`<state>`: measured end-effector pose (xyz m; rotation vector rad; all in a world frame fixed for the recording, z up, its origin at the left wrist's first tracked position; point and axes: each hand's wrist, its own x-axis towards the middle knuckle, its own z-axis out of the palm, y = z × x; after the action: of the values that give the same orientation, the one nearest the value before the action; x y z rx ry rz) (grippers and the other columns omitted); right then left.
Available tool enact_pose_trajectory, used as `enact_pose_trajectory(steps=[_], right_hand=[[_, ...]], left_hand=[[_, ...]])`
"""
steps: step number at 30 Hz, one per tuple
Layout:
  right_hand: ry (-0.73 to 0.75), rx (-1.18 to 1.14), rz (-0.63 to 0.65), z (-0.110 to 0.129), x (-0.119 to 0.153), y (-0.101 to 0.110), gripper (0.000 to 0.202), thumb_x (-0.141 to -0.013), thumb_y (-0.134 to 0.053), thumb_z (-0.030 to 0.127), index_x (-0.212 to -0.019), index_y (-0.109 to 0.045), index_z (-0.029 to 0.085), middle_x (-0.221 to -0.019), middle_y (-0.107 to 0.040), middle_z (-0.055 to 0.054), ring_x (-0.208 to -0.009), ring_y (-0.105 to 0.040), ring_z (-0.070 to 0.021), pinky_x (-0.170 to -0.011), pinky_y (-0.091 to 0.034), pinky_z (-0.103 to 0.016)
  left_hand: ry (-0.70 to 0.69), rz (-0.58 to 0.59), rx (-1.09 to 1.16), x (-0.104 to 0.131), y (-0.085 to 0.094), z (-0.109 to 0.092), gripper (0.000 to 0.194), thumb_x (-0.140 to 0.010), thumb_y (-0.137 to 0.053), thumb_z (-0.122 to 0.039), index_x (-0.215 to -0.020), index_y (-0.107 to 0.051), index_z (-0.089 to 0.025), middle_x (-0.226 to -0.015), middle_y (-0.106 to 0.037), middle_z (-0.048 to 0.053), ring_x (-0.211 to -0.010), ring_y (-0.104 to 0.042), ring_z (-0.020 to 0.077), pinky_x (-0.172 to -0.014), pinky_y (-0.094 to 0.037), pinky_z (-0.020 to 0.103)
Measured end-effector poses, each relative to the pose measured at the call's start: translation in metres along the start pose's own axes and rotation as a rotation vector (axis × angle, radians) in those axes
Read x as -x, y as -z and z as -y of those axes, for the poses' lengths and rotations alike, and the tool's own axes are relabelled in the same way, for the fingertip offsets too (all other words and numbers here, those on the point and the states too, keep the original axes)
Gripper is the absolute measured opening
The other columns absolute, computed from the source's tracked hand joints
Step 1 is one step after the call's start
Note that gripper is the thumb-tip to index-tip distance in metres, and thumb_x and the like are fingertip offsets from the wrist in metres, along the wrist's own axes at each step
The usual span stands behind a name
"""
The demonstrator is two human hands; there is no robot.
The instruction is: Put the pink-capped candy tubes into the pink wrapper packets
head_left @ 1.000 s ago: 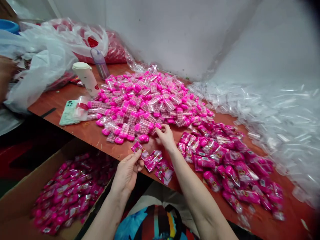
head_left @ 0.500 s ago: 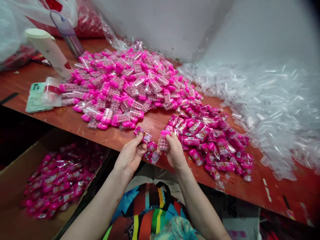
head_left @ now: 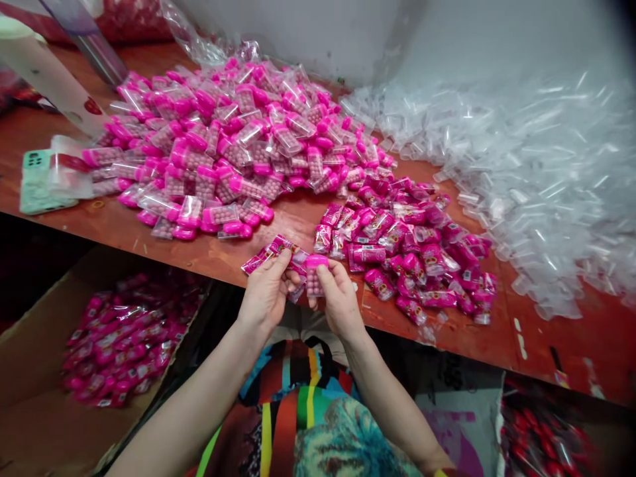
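Note:
My left hand (head_left: pixel 263 291) pinches a few printed pink wrappers (head_left: pixel 283 246) between thumb and fingers, over the table's front edge. A small clear candy box (head_left: pixel 314 283) with a bright pink cap, filled with pink balls, is gripped upright in my right hand (head_left: pixel 342 298). The box is right beside the wrappers; whether it touches one cannot be made out. Behind my hands lies a big heap of pink-capped candy boxes (head_left: pixel 218 159). To the right of my right hand is a smaller pile of boxes in pink printed wrappers (head_left: pixel 412 245).
Many clear plastic cases (head_left: pixel 507 179) cover the table's right side by the wall. At left are a phone (head_left: pixel 37 182), a white bottle (head_left: pixel 50 79) and a grey bottle (head_left: pixel 94 50). Below the front edge, a cardboard box (head_left: pixel 30 377) holds wrapped candy boxes.
My hands have come closer together, bringing the candy box up beside the wrappers. More of the wrappers now stick out left of my left thumb. The camera view has shifted.

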<state>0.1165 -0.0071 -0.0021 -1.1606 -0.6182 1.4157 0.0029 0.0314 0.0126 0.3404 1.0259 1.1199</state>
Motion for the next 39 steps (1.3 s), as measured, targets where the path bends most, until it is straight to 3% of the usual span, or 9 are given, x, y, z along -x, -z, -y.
enact_pose_trajectory(steps=[6, 13, 20, 30, 33, 37, 39], right_hand=[[0.008, -0.069, -0.067, 0.0, 0.001, 0.006, 0.025, -0.085, -0.064, 0.044, -0.095, -0.057, 0.022, -0.071, -0.062, 0.002, -0.057, -0.058, -0.0102, -0.042, -0.044, -0.019], [-0.101, -0.048, -0.007, 0.002, 0.006, 0.005, 0.03, -0.081, -0.067, 0.046, -0.094, -0.057, 0.021, -0.068, -0.063, 0.003, -0.051, -0.055, -0.0084, -0.04, -0.042, -0.019], [-0.084, 0.0, -0.037, 0.002, 0.005, 0.012, 0.031, -0.081, -0.067, 0.046, -0.095, -0.057, 0.02, -0.069, -0.062, 0.003, -0.053, -0.057, -0.008, -0.043, -0.045, -0.018], [-0.087, 0.064, 0.043, 0.0, 0.005, 0.012, 0.037, -0.081, -0.068, 0.046, -0.103, -0.05, 0.021, -0.066, -0.061, 0.005, -0.049, -0.052, -0.008, -0.036, -0.038, -0.016], [-0.008, 0.153, 0.071, 0.002, 0.006, 0.017, 0.037, -0.084, -0.064, 0.043, -0.11, -0.046, 0.024, -0.067, -0.061, 0.005, -0.051, -0.054, -0.0093, -0.041, -0.038, -0.017], [0.232, 0.489, 0.075, 0.008, 0.011, 0.024, 0.038, -0.087, -0.062, 0.034, -0.12, -0.047, 0.025, -0.074, -0.062, 0.002, -0.064, -0.058, -0.0124, -0.06, -0.046, -0.025], [0.219, 0.495, 0.076, 0.011, 0.011, 0.024, 0.039, -0.088, -0.061, 0.034, -0.123, -0.047, 0.025, -0.072, -0.06, 0.002, -0.063, -0.058, -0.0127, -0.06, -0.046, -0.026]], left_hand=[[0.01, 0.018, -0.051, 0.0, -0.004, 0.007, 0.031, -0.072, -0.077, -0.038, -0.066, -0.06, -0.013, -0.05, -0.059, 0.0, -0.042, -0.048, 0.0062, -0.042, -0.034, 0.018], [0.03, 0.026, -0.067, 0.002, -0.008, 0.01, 0.032, -0.071, -0.077, -0.039, -0.065, -0.059, -0.014, -0.049, -0.057, -0.001, -0.041, -0.047, 0.0073, -0.042, -0.034, 0.02], [0.004, 0.011, -0.116, -0.001, -0.002, 0.011, 0.032, -0.074, -0.075, -0.039, -0.067, -0.058, -0.014, -0.048, -0.056, -0.001, -0.041, -0.046, 0.0069, -0.04, -0.029, 0.018], [0.106, 0.172, -0.211, 0.002, -0.001, 0.007, 0.031, -0.078, -0.071, -0.039, -0.066, -0.059, -0.012, -0.047, -0.051, -0.002, -0.041, -0.041, 0.0056, -0.04, -0.026, 0.019], [0.202, 0.26, -0.195, 0.003, -0.001, 0.006, 0.033, -0.079, -0.071, -0.038, -0.063, -0.057, -0.012, -0.046, -0.048, -0.003, -0.043, -0.041, 0.0052, -0.041, -0.026, 0.018], [0.219, 0.274, -0.212, 0.007, -0.002, 0.009, 0.032, -0.076, -0.074, -0.038, -0.063, -0.056, -0.014, -0.047, -0.048, -0.003, -0.043, -0.039, 0.005, -0.043, -0.025, 0.019], [0.197, 0.263, -0.253, 0.01, -0.002, 0.01, 0.035, -0.076, -0.073, -0.041, -0.062, -0.055, -0.014, -0.046, -0.048, -0.003, -0.043, -0.04, 0.0056, -0.043, -0.025, 0.019]])
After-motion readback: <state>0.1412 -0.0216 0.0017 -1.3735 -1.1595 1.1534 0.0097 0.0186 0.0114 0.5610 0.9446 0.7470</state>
